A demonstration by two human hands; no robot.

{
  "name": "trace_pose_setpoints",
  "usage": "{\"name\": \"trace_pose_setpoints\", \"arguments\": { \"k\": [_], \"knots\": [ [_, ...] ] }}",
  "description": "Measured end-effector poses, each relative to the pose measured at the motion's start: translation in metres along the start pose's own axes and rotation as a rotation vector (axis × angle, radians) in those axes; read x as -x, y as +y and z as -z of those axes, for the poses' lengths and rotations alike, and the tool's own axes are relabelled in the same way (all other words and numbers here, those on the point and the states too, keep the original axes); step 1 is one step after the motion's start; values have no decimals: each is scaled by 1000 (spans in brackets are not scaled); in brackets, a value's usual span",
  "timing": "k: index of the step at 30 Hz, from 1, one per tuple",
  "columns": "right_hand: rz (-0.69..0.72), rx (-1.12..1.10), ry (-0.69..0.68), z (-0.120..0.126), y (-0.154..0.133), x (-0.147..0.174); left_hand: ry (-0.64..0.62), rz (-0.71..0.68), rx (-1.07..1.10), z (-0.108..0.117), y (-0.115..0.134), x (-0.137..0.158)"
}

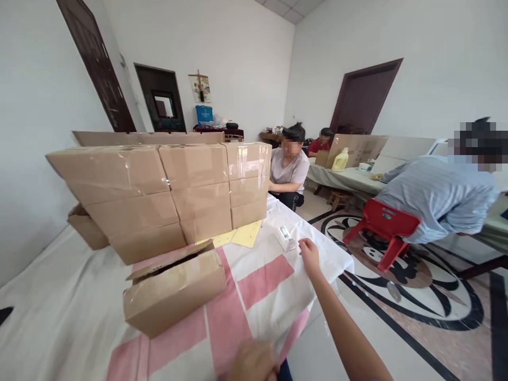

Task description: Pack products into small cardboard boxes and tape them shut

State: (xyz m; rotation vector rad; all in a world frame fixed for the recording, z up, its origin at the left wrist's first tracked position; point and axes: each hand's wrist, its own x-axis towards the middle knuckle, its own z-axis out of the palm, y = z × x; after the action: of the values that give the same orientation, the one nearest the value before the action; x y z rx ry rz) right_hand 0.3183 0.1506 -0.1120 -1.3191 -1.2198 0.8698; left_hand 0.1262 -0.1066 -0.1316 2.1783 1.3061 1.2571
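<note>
My right hand [309, 255] is just right of a small white holder [284, 239] with a clear, shiny piece in it, which looks like a tape dispenser. The fingers of this hand are curled together, and whatever may be between them is too small to make out. At the bottom edge my left hand [254, 361] is smeared by motion, low over the striped cloth [228, 312]; its fingers do not show clearly. A long cardboard box [177, 288], its top flap partly raised, lies on the cloth to the left, apart from both hands.
Taped cardboard boxes [170, 193] form a wall across the table, with yellow paper [246, 234] at its foot. One person [291, 166] crouches beyond the table. Another person [436, 182] sits on a red chair [391, 217] at right, near a table with a yellow jug [340, 160].
</note>
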Motion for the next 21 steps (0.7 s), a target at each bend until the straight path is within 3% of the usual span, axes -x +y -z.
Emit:
{"name": "trace_pose_setpoints", "arguments": {
  "k": [2,4,7,9,11,14,21],
  "knots": [
    [2,62,13,3,9,-24,-26,49,52,-11,-26,-60],
    [-4,114,-9,-1,17,-43,-15,244,184,-25,-51,-129],
    [-10,175,-11,-15,32,-56,158,487,176,-51,-96,-228],
    [9,211,34,-26,41,-57,212,562,154,-70,-127,-271],
    [37,242,89,-35,48,-57,184,610,159,-87,-152,-292],
    [47,281,115,-43,55,-59,128,647,156,-104,-173,-297],
    [-104,64,189,-50,61,-61,95,588,88,-109,-181,-294]
  ]
}}
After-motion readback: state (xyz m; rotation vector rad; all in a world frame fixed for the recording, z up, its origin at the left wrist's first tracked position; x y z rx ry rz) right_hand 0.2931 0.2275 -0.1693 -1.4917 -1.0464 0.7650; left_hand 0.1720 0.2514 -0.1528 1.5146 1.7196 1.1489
